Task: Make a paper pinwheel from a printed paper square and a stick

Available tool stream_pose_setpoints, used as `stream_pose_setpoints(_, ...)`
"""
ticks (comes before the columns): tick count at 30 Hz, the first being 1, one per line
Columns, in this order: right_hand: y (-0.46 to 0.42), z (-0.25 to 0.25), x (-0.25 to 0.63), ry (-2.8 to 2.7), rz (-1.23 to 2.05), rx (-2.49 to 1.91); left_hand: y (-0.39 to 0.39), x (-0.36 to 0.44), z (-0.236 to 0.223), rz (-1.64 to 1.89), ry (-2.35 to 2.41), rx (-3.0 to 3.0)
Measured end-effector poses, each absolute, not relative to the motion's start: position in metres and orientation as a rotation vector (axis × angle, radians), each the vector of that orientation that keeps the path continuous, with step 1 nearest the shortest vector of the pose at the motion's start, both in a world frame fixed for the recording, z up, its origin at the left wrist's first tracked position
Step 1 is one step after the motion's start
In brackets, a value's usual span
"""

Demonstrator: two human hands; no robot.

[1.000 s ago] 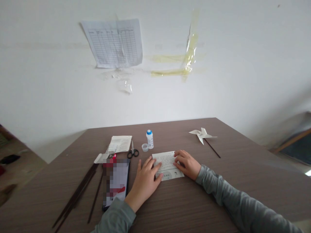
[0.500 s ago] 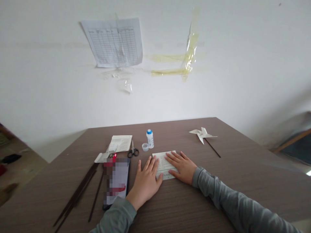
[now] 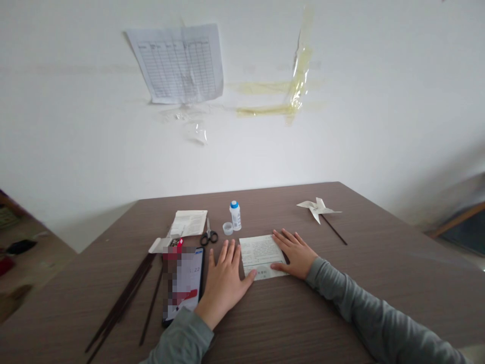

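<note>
A printed sheet of paper (image 3: 257,253) lies flat on the brown table in front of me. My left hand (image 3: 225,280) rests spread at the sheet's left edge, its thumb tip touching the lower left corner. Across the right side of the paper lies my right hand (image 3: 297,255), fingers stretched out and covering that edge. Neither hand grips anything. Just beyond the sheet stand a white glue bottle (image 3: 235,216) with a blue top and its clear cap (image 3: 228,228). Scissors (image 3: 208,236) with black handles lie left of the cap.
A paper pinwheel (image 3: 318,208) on a dark stick lies at the back right. To the left are a phone (image 3: 193,283), several dark sticks (image 3: 125,298), a small red-and-white box (image 3: 177,243) and a stack of printed paper (image 3: 190,222). A wall rises behind the table (image 3: 288,323).
My hands have moved apart: the left slid slightly left, the right moved outward to the right. More of the printed sheet now shows between them.
</note>
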State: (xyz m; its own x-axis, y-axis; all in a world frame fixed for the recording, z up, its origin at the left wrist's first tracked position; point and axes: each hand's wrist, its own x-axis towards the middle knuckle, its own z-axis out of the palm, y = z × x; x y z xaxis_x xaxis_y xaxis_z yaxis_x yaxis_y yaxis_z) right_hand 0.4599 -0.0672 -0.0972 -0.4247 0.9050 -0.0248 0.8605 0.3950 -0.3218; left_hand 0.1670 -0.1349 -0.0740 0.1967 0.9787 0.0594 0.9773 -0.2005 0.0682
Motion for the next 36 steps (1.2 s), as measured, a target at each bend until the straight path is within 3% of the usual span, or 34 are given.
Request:
stream_pose_setpoints(6, -0.052, -0.125, 0.463, -2.392, 0.359, -1.342, -0.131, 0.167, -0.084, 0.310, 1.864, 2.511)
stream_pose_setpoints(16, -0.064, -0.144, 0.432, -2.462, 0.377, -1.146, -0.127, 0.170, -0.092, 0.300, 1.633, 2.554)
stream_pose_setpoints(28, -0.067, -0.101, 0.450, -2.524, 0.389, -1.449, -0.131, 0.157, -0.078, 0.161, 1.947, 2.465)
stream_pose_setpoints(36, -0.062, -0.107, 0.458, -2.535, 0.351, -1.551, -0.133, 0.159, -0.075, 0.134, 1.986, 2.411)
